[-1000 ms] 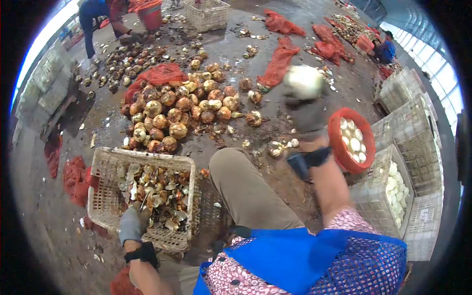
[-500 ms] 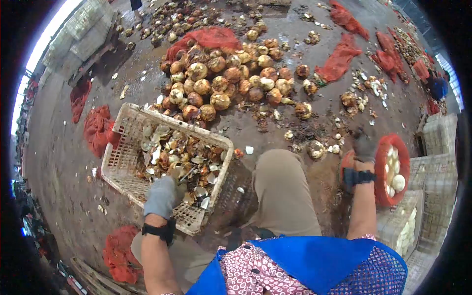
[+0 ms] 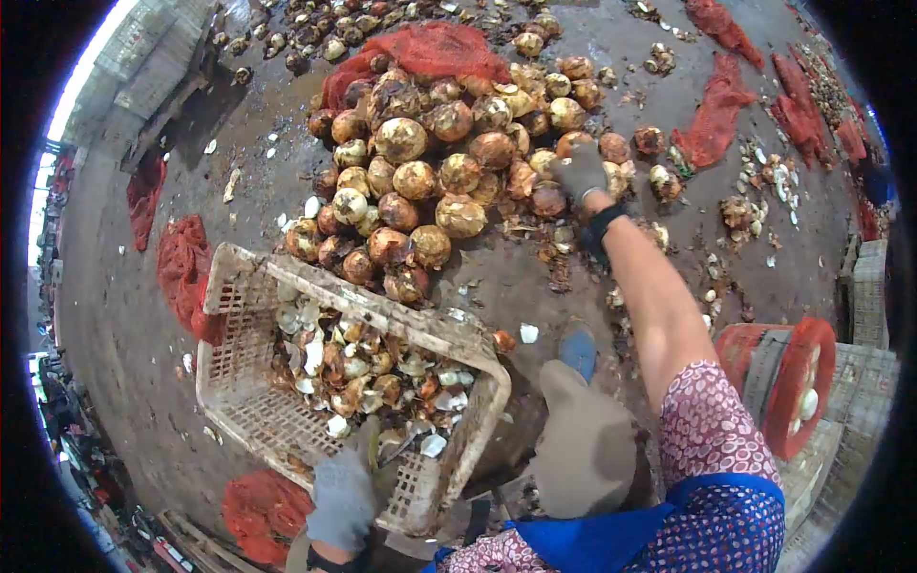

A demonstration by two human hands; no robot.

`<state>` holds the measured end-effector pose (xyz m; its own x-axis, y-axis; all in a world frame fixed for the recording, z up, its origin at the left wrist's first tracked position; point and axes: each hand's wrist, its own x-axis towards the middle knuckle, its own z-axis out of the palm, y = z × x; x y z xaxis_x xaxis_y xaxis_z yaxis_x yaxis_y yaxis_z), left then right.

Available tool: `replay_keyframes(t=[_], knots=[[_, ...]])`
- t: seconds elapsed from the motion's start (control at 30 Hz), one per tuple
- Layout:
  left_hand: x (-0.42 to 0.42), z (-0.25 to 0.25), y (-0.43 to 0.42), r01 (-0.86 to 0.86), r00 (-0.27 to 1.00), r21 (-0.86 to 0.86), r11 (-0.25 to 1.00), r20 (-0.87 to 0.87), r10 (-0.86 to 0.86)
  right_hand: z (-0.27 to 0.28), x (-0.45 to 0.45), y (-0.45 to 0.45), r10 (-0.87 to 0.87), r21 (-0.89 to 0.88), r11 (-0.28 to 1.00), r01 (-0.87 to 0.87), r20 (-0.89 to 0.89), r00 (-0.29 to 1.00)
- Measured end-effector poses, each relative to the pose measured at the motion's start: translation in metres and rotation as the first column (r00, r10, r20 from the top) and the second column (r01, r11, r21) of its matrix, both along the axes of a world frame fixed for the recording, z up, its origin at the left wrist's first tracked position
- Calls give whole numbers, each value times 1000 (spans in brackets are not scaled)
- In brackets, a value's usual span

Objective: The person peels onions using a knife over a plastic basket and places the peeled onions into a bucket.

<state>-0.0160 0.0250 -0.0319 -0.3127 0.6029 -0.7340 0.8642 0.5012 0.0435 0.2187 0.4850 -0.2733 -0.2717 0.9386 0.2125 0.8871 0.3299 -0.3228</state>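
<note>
Left hand (image 3: 344,498), grip tight on slim metal tool (image 3: 405,447); right hand (image 3: 581,172), grip unclear, at papery round onions (image 3: 459,173).

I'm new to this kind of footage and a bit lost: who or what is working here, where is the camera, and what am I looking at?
There is no robot here: these are a person's own hands, in gloves. Every picture comes from one camera worn on the head, looking forward and down.

On the dirty floor lies a big pile of onions, with red netting draped over its far side. Nearer is a pale crate with skins and scraps in it. At the right stands a red-rimmed bucket with whitish onions inside.

The left hand, at the crate, seems to grip a small knife. The right hand is at the pile; its grip is unclear.
</note>
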Motion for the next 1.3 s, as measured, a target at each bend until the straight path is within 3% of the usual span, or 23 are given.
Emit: replay_keyframes(t=[0.03,0.07,0.2,0.3,0.33,0.37,0.43,0.5,0.57,0.6,0.63,0.67,0.7,0.77,0.83,0.87,0.9,0.97,1.03,1.1,1.13,1.23,1.3], knots=[[0,-3,-7,-12,999,52,999,50,9,1,5,11,-150,-189,971,148,7,989],[-20,-43,-43,24,994,266,964,100,-52,14,6,13,-80,-353,929,113,107,991],[-4,-19,-5,-6,991,-10,1000,133,7,-28,18,3,-64,-282,945,163,330,942],[0,-22,-1,41,995,86,995,87,-48,-29,38,8,27,-366,931,12,101,995],[0,-19,0,41,995,90,995,90,-49,-36,47,0,-129,-542,838,-59,-304,944],[1,-16,3,-38,990,129,991,140,19,-35,54,-7,-329,-644,735,-210,-611,721],[7,-11,10,-126,977,180,976,191,91,48,33,-70,-404,-537,648,-539,-843,354],[19,-1,13,-116,976,585,803,219,-18,86,23,-103,-343,-518,523,-677,-855,389],[26,0,15,-260,933,756,601,356,-44,126,5,-144,-183,-422,506,-752,-905,384],[31,7,16,-572,762,581,579,639,111,160,-7,-163,-26,-364,448,-817,-918,395],[32,12,15,-616,729,576,537,676,111,195,-20,-181,135,-309,374,-874,-914,381],[41,32,23,-831,466,393,394,879,105,222,-36,-192,464,-124,340,-932,-840,281],[34,21,20,-801,500,464,378,866,-4,246,-50,-205,737,50,242,-969,-659,150],[13,21,15,-286,900,902,322,368,-232,307,-75,-246,900,-37,176,-984,-399,176],[17,47,-2,-723,586,525,449,811,-6,330,-89,-275,939,84,137,-987,-329,103],[16,69,-10,-914,-90,-50,404,993,-82,343,-95,-285,937,165,121,-979,-345,58],[18,74,-15,-922,-86,-37,384,990,-110,355,-100,-295,933,243,111,-964,-360,16],[19,78,-20,-983,11,53,174,972,-235,353,-107,-310,551,58,150,-987,-834,35],[9,58,-29,-977,-21,47,208,950,-311,346,-118,-320,536,4,190,-982,-838,101],[8,49,-22,-966,234,256,16,904,-359,318,-127,-335,507,-9,256,-967,-850,142],[8,52,-22,-918,384,396,-16,879,-285,313,-130,-348,428,1,277,-961,-896,122],[8,76,-36,-806,584,592,12,798,-146,304,-130,-366,183,-117,321,-940,-966,183],[-1,68,-42,-794,603,601,92,798,-14,297,-134,-368,176,-134,344,-930,-963,204]])
